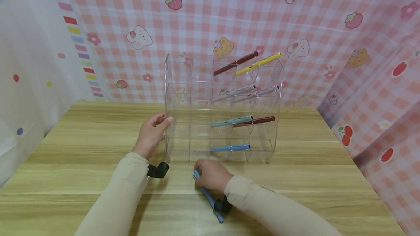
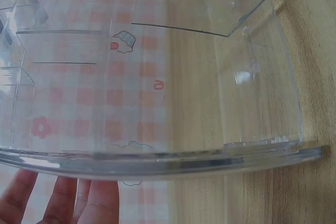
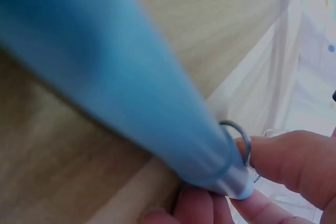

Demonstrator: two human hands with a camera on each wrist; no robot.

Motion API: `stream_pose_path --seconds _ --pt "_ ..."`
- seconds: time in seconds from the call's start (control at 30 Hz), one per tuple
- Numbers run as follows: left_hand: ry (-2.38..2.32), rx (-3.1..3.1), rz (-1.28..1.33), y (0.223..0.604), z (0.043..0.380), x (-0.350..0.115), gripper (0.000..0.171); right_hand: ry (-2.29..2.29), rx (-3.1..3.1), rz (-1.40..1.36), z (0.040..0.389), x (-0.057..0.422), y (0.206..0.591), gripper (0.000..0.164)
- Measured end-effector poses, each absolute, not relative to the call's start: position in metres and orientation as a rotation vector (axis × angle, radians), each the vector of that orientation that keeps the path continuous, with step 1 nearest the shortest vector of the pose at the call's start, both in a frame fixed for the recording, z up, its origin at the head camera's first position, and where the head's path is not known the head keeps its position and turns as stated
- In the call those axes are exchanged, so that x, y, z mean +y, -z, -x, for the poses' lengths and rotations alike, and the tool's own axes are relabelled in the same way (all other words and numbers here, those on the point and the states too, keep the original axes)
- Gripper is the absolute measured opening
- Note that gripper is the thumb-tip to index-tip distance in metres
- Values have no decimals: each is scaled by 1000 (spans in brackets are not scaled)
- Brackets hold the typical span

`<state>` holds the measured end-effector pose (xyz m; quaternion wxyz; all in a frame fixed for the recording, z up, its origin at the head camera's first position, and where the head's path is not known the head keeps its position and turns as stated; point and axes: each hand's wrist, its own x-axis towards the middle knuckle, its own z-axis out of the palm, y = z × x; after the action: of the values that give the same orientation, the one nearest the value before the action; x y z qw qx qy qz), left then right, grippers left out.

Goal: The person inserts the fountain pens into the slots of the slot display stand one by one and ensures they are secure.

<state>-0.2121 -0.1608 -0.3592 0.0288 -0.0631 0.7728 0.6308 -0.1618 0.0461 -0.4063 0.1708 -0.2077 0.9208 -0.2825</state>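
My right hand (image 1: 211, 176) pinches a blue pen (image 1: 209, 197) near its clip end, in front of the clear rack. In the right wrist view the blue pen (image 3: 152, 93) slants close before the camera, thumb beside its wire clip. My left hand (image 1: 151, 136) rests its fingers against the left side panel of the clear acrylic rack (image 1: 166, 105). From the left wrist, the fingertips (image 2: 63, 192) show right at that panel's outer face. Another blue pen (image 1: 229, 148) lies in the rack's bottom row.
Higher in the rack are a teal pen (image 1: 231, 121), dark red pens (image 1: 236, 63), a yellow pen (image 1: 259, 64) and pale lilac pens (image 1: 236, 93). The rack stands on a wooden table (image 1: 305, 177) before a pink checked cloth (image 1: 197, 21).
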Motion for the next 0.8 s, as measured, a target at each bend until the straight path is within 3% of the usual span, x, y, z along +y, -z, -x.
stream_pose_path --seconds 0.8 --pt "-1957 2384 171 358 211 -160 64 1363 2494 455 146 89 369 27"
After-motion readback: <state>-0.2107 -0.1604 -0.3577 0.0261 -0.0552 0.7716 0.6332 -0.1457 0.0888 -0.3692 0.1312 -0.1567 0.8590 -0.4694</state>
